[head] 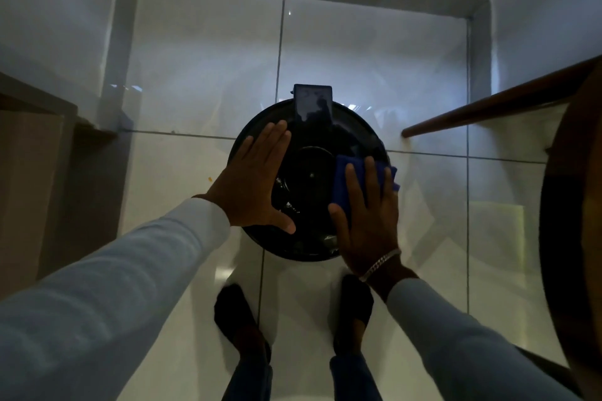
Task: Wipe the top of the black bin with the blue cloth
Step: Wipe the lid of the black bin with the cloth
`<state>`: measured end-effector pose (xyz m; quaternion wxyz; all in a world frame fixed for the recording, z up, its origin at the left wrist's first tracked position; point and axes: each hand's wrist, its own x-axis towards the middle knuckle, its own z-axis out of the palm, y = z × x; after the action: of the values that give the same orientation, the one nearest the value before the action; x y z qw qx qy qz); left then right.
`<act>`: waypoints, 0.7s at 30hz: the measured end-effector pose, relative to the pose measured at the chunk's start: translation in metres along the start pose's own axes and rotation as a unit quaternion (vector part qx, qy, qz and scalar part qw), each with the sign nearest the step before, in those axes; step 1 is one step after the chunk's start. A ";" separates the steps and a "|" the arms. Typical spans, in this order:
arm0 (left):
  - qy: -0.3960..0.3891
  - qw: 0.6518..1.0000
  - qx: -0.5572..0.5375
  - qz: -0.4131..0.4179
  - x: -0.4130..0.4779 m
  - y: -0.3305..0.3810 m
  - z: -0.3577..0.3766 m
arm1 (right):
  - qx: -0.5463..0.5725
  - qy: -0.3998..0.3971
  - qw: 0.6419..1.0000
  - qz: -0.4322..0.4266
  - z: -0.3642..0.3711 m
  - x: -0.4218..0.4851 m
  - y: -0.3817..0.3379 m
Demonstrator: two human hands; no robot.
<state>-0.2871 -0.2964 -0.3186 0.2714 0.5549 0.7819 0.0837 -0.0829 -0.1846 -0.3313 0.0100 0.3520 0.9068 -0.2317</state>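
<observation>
A round black bin (309, 172) stands on the tiled floor straight below me, seen from above, with a glossy lid and a dark pedal tab at its far edge. The folded blue cloth (342, 179) lies on the right side of the lid. My right hand (368, 218) lies flat on the cloth, fingers spread, pressing it onto the lid. My left hand (254, 185) rests flat and open on the lid's left side, fingers together and thumb out, holding nothing.
Glossy white floor tiles (358, 75) surround the bin. A brown cabinet (39, 179) stands at the left. A round wooden table (573, 221) with a dark rail fills the right edge. My two feet in dark sandals (293, 312) stand just behind the bin.
</observation>
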 end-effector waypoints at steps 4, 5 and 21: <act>-0.002 1.000 0.009 0.006 0.002 0.001 0.001 | -0.055 -0.003 0.998 -0.016 -0.004 0.029 -0.003; -0.002 1.000 0.012 0.005 0.002 0.000 0.001 | -0.066 -0.003 0.997 -0.026 -0.005 0.039 -0.005; -0.007 1.000 0.020 -0.004 0.005 0.003 0.003 | -0.063 0.028 0.997 -0.035 0.004 0.050 -0.007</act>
<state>-0.2841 -0.2915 -0.3210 0.2659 0.5578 0.7837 0.0627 -0.1260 -0.1590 -0.3415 -0.0016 0.3256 0.9312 -0.1639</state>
